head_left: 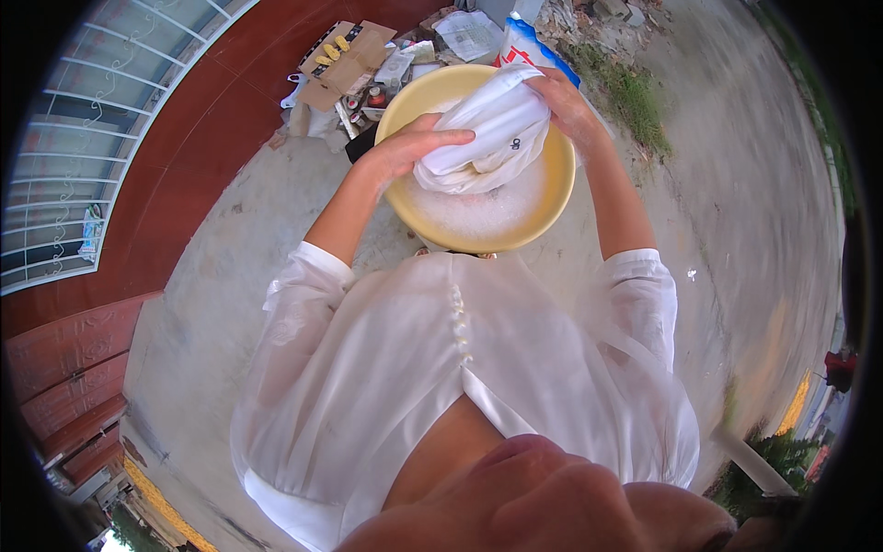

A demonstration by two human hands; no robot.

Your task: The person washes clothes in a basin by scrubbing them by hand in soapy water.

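clock is centred on the basin, 12 pointing away from the wearer. white cloth point(497, 129) is bunched up in both hands, over the suds at the middle of the yellow basin point(478, 246) and reaching out toward 1. left hand point(411, 149) is at 9, thumb laid across the near face of the cloth, pointing toward 3; the other fingers go behind the fabric, so they're mostly hidden. grip is closed round the cloth edge, can't tell how tight. right hand point(561, 99) is at 2, fingers bent over the cloth's upper corner, closed with fabric between them and no visible gap. small dark mark on the cloth, on its side toward 3. white suds point(474, 210) spread over the basin floor, thickest showing around 6. blue and white bag point(524, 44) with red print stands just beyond the rim at 1. opened cardboard box point(354, 69) with yellow items on it sits at 10, in a pile of mixed clutter; red-capped bottle point(376, 97) is there too, nearer the rim. green grass point(635, 110) grows between 2 and 3, rubble point(607, 20) past it toward 1. red-brown wall point(198, 120) and barred window point(83, 120) are at 9 to 10. basin stands over grey concrete point(235, 212), wearer's white blouse point(395, 322) at 6.
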